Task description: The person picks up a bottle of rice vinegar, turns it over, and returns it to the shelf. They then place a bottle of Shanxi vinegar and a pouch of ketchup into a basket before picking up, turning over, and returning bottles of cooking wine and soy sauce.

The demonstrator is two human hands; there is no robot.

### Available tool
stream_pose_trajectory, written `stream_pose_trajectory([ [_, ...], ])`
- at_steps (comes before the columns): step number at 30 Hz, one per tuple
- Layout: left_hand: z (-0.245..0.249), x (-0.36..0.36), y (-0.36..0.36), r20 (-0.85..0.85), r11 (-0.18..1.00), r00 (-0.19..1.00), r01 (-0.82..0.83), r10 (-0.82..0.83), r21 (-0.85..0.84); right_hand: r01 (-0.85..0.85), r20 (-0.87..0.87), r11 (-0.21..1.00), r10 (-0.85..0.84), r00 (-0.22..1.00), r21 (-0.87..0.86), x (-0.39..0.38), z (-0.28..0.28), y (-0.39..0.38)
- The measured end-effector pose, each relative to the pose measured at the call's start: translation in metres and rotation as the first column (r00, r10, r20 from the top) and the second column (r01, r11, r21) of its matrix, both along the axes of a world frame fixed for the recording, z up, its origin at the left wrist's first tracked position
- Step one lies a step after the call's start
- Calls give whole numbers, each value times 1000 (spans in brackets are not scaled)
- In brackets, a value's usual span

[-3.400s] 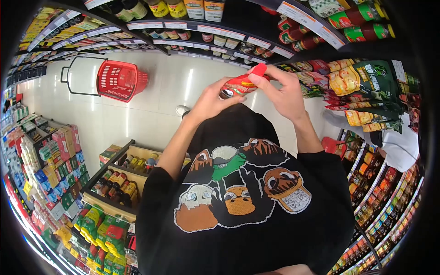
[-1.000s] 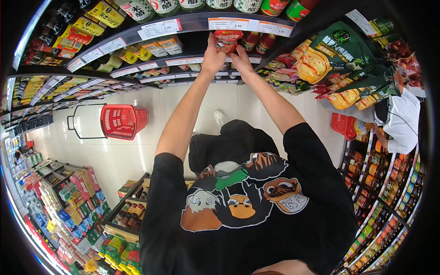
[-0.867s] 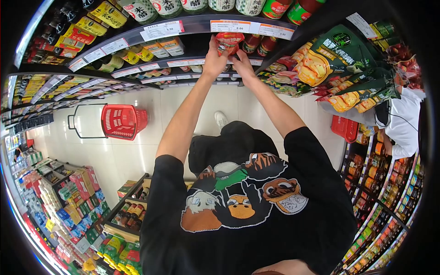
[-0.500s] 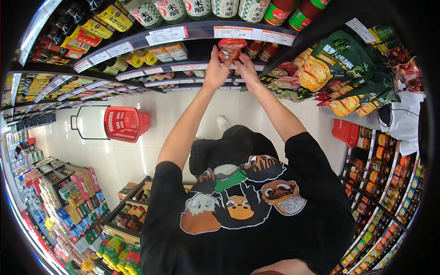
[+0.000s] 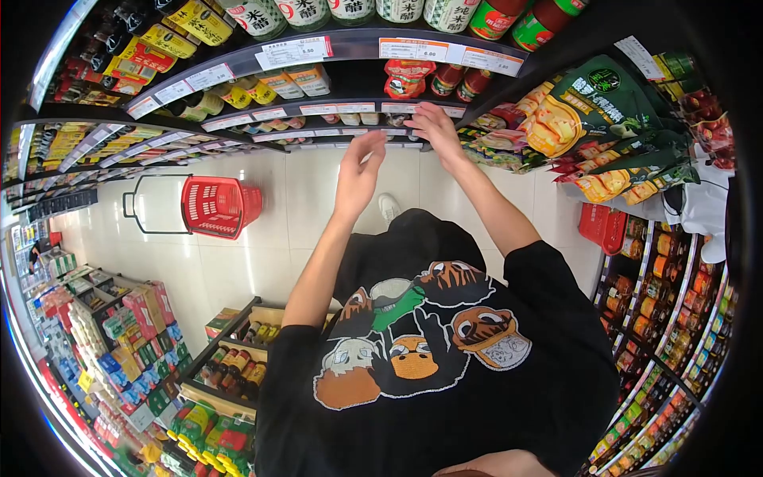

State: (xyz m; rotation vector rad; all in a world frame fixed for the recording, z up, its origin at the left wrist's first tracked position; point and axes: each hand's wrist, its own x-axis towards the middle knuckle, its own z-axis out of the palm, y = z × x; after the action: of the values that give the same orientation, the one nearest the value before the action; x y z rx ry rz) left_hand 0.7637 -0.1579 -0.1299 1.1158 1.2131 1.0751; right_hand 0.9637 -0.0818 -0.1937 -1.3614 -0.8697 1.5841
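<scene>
A red pouch (image 5: 407, 79) stands at the front of a dark shelf, beside several red-brown jars (image 5: 447, 79). Below and to the right of it is my right hand (image 5: 437, 133), fingers apart and nothing in them. My left hand (image 5: 358, 175) hangs lower and to the left, over the floor, empty, with its fingers extended and the thumb apart. Neither hand touches the pouch. Price labels (image 5: 421, 49) run along the shelf edge above it.
White-labelled bottles (image 5: 400, 9) line the shelf above. A red shopping basket (image 5: 222, 208) lies on the floor to the left. Large green food pouches (image 5: 592, 103) hang at the right, near another red basket (image 5: 602, 228). Stocked display stands (image 5: 230, 370) are at the lower left.
Both hands have let go of the red pouch and drawn back toward me, the left one farther. The pouch now stands on the shelf by itself.
</scene>
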Motion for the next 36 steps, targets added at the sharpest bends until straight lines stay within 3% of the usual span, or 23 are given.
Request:
stream_pose_trajectory([
  [3,-2,-10,-18,-9,997,999,-38,37,-64,-30,104,998,24,994,53,1,-8,3],
  [5,-1,-11,-24,12,995,998,-61,62,-84,3,237,985,-44,970,170,2,-24,19],
  [7,3,-11,-26,32,991,996,-82,85,-103,-60,311,990,18,950,125,3,-31,39],
  [9,4,-8,-17,0,996,999,-42,42,-74,-114,382,991,77,921,76,2,-35,49],
  [12,-15,-2,18,-50,998,998,-39,41,53,-36,445,996,-6,895,85,-9,-28,61],
  [16,-17,4,83,-118,996,993,26,-15,90,-2,426,999,-21,904,54,-16,-21,70],
  [18,-25,8,115,-277,974,961,78,-16,215,-17,416,996,-21,909,86,-19,-25,71],
  [21,-42,16,152,-364,980,920,187,-149,72,50,311,997,-65,948,56,-23,-34,71],
  [24,-55,26,158,-304,960,922,272,-242,61,76,337,996,-90,937,53,-24,-49,74],
  [26,-60,31,160,-312,962,925,257,-217,93,52,386,998,-65,920,42,-22,-52,78],
  [28,-55,31,158,-203,966,954,243,-222,83,3,484,1000,0,875,-4,-21,-46,79],
  [31,-53,30,162,-234,966,944,252,-232,59,-2,537,992,-68,841,130,-22,-65,83],
  [34,-60,32,161,-159,973,966,217,-202,82,6,527,990,-79,846,138,-23,-73,84],
  [36,-63,32,158,-199,976,963,203,-183,82,-1,587,994,-65,807,112,-23,-67,85],
])
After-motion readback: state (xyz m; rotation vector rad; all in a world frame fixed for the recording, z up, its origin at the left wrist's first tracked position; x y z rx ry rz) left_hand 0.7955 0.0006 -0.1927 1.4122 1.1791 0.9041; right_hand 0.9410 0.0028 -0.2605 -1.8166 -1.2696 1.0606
